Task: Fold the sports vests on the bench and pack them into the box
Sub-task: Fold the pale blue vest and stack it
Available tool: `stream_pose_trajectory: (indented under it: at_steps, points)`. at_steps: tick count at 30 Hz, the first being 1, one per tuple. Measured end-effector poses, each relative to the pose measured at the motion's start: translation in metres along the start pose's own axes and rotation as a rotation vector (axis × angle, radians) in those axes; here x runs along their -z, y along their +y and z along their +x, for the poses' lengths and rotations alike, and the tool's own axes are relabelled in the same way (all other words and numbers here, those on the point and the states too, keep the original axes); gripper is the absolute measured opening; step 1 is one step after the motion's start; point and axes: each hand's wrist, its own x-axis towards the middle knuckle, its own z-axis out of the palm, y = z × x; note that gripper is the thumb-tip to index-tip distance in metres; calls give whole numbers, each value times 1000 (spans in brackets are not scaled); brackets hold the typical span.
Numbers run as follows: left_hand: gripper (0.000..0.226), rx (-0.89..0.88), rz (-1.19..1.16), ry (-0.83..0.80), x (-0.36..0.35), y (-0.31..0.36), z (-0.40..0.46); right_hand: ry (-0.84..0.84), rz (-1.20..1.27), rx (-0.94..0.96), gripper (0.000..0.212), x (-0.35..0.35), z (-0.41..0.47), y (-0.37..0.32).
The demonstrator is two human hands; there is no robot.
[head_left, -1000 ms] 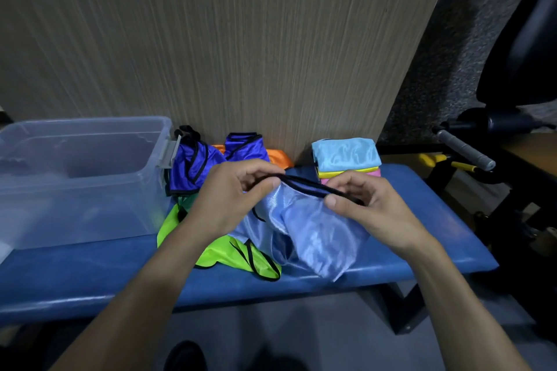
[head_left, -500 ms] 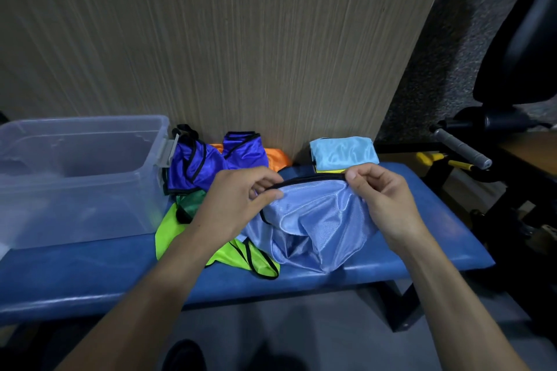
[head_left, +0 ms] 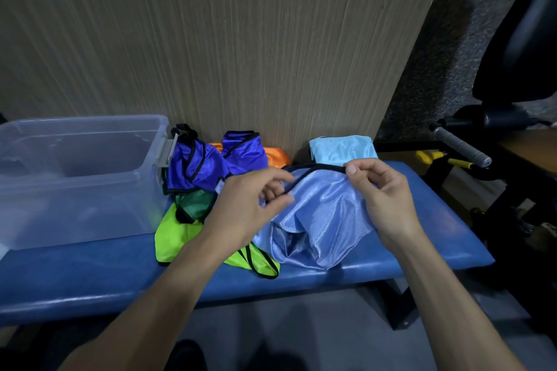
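Both hands on the periwinkle vest (head_left: 319, 220), held just above the blue padded bench (head_left: 422, 238), lower part draped onto the pad near the front edge. Right hand (head_left: 388, 193) pinches the black-trimmed top edge between thumb and curled fingers. Left hand (head_left: 250, 205) has fingers curled round the same black trim (head_left: 304, 178) further left, thumb closing on it. The trim runs in a shallow arc between the two grips, fabric hanging crumpled below.

Unfolded pile sits left of the held vest, on the bench: royal blue vests (head_left: 208, 166) with black piping at the back against the wall panel, dark green vest (head_left: 196, 205) under them, lime green vest (head_left: 177, 238) in front, partly under the left wrist, one strap loop (head_left: 262, 265) sticking out toward the bench's front edge. An orange vest (head_left: 275, 155) peeks out behind the blue ones.

Folded light blue vest (head_left: 343, 149) is at the back right of the bench, behind the right hand; can't tell what's under it.

Clear plastic box (head_left: 81, 181) at the left end of the bench, lid off, latch (head_left: 165, 150) touching the blue vests. No vests visible inside through the walls.

Wood-grain panel (head_left: 211, 48) behind the bench. Gym machine with a grey grip handle (head_left: 461, 147) off to the right
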Motion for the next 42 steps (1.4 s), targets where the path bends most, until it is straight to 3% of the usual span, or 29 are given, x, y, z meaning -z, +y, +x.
stream_pose_trajectory:
  at_steps: [3,5,9,12,16,21,26,32,38,42]
  points:
    - [13,16,-39,-254,-3,-5,-5,-28,-34,21,6,4,3,3]
    - [11,4,16,-311,-5,-9,-7,-70,-49,25,6,5,4,3]
    - [18,35,158,-121,-8,-16,-8,-142,-54,46,11,7,5,4]
    - [17,139,91,-10,-14,-18,-10,-161,-55,51,11,9,5,5]
    - [13,127,39,63,-22,-16,-11,-163,-44,54,19,9,5,4]
    - [13,142,41,82,-26,-17,-11,-141,-47,66,22,8,6,6]
    - [13,285,-187,-30,-24,-19,-10,-122,-50,82,22,6,7,5]
    - [13,-54,-92,-24,-9,-4,-12,-81,-120,70,6,5,8,6]
    - [15,-267,4,33,21,19,-9,-226,-613,177,22,9,-2,-1]
    - [14,-340,-54,-77,43,44,12,-407,-345,117,47,-8,-13,-39]
